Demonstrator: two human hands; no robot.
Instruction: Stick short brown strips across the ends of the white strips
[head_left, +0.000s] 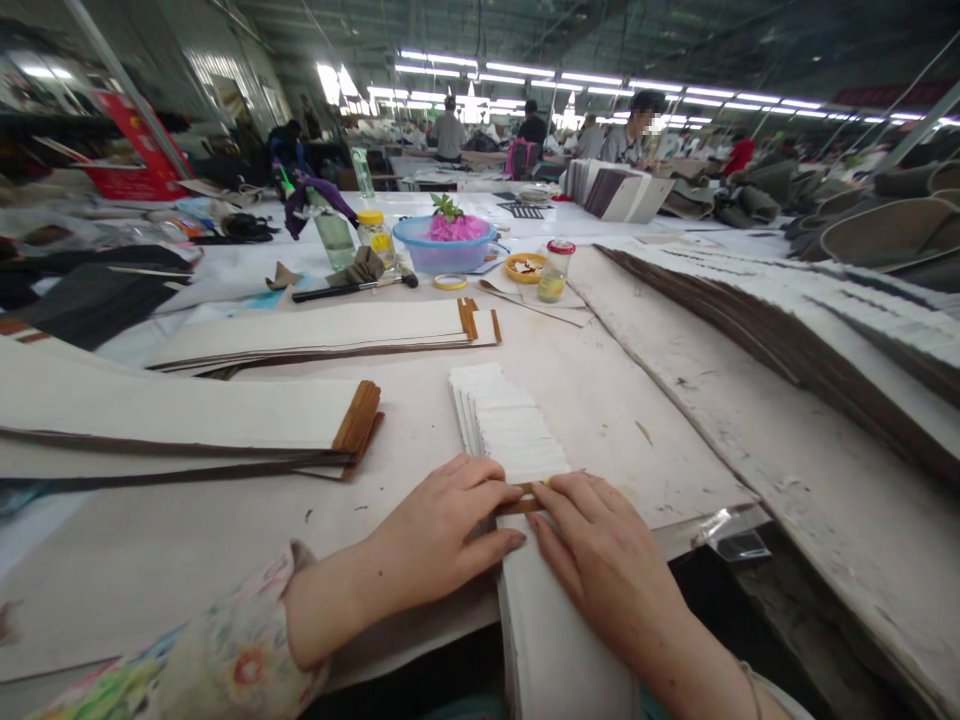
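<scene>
A long white strip [555, 640] of layered sheet material runs from the front edge of the table toward me, with a narrow brown band [520, 506] across its far end. My left hand [442, 520] comes from the left, fingers bent, its fingertips pressed on the band's left end and its thumb on the strip. On the other side my right hand [600, 545] grips the band's right end with fingertips close to the left ones. Just beyond them lies a fanned stack of white pieces [514, 415]. My fingers cover part of the band.
Brown-ended white strips [225, 410] lie in piles at left. Behind stand a blue basin [442, 250], a red-lidded jar [556, 272], a yellow-lidded jar [375, 240] and a brush [356, 288]. Large layered sheets [825, 330] cover the right side. Several people work farther back.
</scene>
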